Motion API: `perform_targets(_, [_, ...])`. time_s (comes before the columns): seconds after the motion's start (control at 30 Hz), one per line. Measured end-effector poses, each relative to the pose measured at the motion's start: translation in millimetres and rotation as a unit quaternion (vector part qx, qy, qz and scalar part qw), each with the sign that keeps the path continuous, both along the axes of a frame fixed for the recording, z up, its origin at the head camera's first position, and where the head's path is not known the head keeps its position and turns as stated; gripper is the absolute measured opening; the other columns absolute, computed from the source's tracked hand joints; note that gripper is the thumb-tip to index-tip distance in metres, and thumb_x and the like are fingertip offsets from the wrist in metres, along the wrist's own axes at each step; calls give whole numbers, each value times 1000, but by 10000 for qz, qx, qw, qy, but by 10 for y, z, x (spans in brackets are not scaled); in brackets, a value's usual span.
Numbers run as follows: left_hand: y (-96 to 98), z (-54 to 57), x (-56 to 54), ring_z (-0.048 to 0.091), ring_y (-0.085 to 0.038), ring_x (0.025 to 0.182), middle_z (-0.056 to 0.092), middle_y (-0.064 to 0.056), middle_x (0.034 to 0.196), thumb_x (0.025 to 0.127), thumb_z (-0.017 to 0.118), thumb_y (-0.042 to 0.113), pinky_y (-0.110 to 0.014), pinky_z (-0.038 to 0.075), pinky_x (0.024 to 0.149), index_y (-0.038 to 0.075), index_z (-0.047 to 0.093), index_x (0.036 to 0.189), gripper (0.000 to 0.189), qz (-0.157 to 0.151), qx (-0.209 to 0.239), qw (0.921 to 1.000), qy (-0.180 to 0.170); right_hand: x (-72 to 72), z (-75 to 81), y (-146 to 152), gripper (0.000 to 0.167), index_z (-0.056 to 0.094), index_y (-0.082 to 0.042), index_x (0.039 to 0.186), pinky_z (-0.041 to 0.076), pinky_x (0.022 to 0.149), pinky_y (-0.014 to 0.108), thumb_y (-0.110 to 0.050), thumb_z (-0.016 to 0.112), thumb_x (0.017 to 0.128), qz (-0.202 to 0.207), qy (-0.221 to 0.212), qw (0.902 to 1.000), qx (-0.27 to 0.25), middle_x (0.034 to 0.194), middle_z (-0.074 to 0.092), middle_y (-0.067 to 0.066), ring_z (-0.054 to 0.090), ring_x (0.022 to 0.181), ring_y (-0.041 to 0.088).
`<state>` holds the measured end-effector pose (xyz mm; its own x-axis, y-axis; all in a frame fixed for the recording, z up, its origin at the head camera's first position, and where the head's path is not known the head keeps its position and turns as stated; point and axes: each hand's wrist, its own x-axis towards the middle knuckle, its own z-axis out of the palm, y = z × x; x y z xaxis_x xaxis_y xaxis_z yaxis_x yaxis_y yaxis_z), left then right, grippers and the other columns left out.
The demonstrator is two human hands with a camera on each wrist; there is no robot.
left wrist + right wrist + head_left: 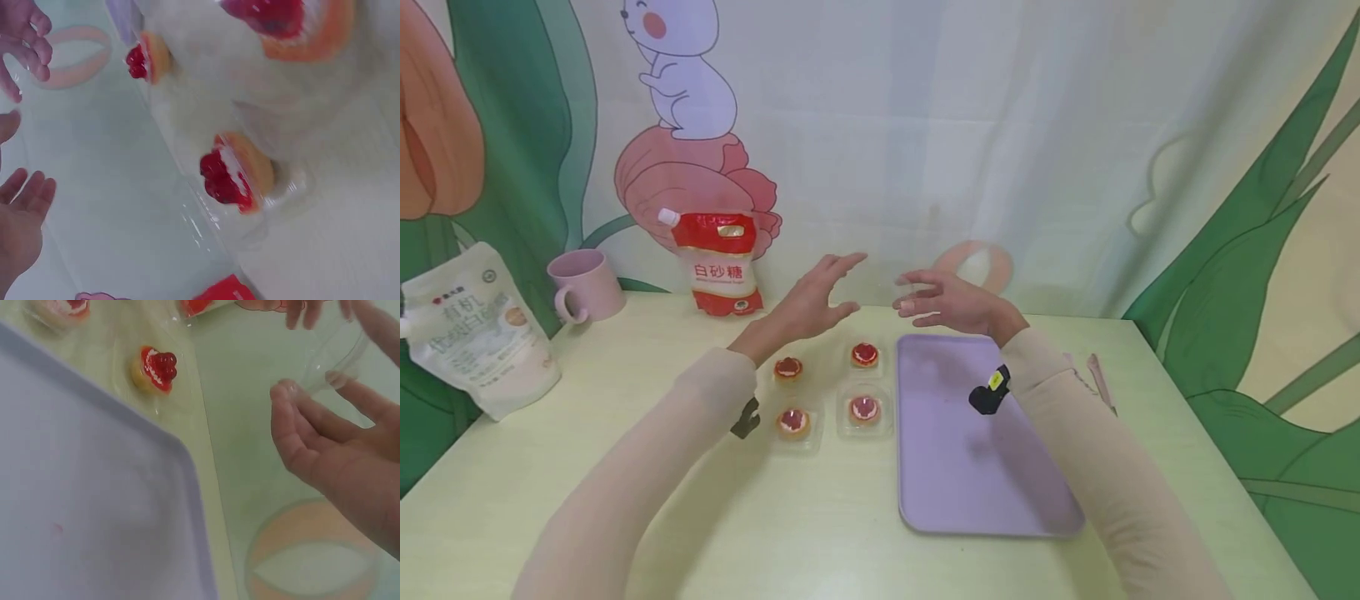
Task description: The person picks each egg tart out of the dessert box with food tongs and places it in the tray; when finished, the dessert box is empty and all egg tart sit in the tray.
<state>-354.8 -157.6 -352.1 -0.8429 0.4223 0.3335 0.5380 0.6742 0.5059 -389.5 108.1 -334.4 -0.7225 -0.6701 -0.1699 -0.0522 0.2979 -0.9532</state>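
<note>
My right hand (958, 302) is raised above the far end of the purple tray (955, 492), pinching a clear curved plastic piece, probably a lid (355, 357). The piece barely shows in the head view. Facing it across a gap, my left hand (808, 298) has its fingers extended and thumb apart, with nothing visible in its grasp. Below the hands are several small tarts with red fruit topping, including a back tart (864, 355) and a front tart (793, 422). They sit in clear plastic boxes, one of them a front box (844, 427) beside the tray.
A red and white sugar pouch (718, 267) stands at the back left. Left of it are a pink mug (597, 283) and a large white pouch (482, 333). Thin pink utensils (1099, 379) lie right of the tray. A printed curtain (850, 150) hangs behind the table.
</note>
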Motion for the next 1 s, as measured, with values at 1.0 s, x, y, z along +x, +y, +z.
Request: perform_targets(1.0, [176,-54,11,53,-24,70,61,-14,83,92,58,-7,-34,50,72,8,48,145,56,246,901,9932,691,24,-94,-266,65,35,-4,150,58,79,25,-52,34,105,-892,-380,9943,-437,131,57,25,72,89,19])
